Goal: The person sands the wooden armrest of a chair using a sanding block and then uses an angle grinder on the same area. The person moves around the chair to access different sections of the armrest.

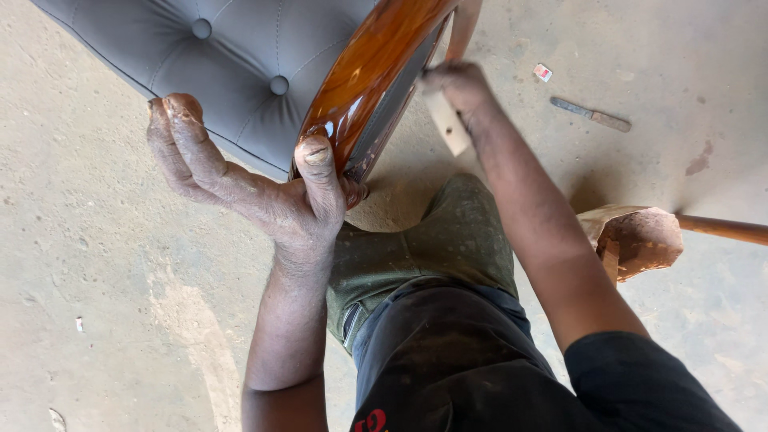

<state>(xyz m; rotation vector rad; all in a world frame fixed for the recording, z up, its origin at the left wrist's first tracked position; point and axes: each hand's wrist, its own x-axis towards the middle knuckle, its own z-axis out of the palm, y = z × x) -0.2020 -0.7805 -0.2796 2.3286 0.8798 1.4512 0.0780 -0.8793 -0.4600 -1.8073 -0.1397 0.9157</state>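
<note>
The glossy brown wooden frame (364,76) of a grey tufted cushion (240,56) leans over the lap. Left hand (264,188), fingers spread, braces it by thumb; right hand (452,88) clasps a pale block (448,124). That loose brace could let it slip.

Tilted glossy wooden chair frame (364,76), grey-tufted

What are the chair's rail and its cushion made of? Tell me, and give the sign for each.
Rail: seems wood under a glossy varnish; reddish-brown, with bright reflections along its curve. Cushion: looks like grey leather or vinyl, which one is unclear; smooth, matte, creased around tufted buttons. The left hand rests its thumb on the rail; the right hand holds a pale block, maybe sandpaper, against the edge.
</note>
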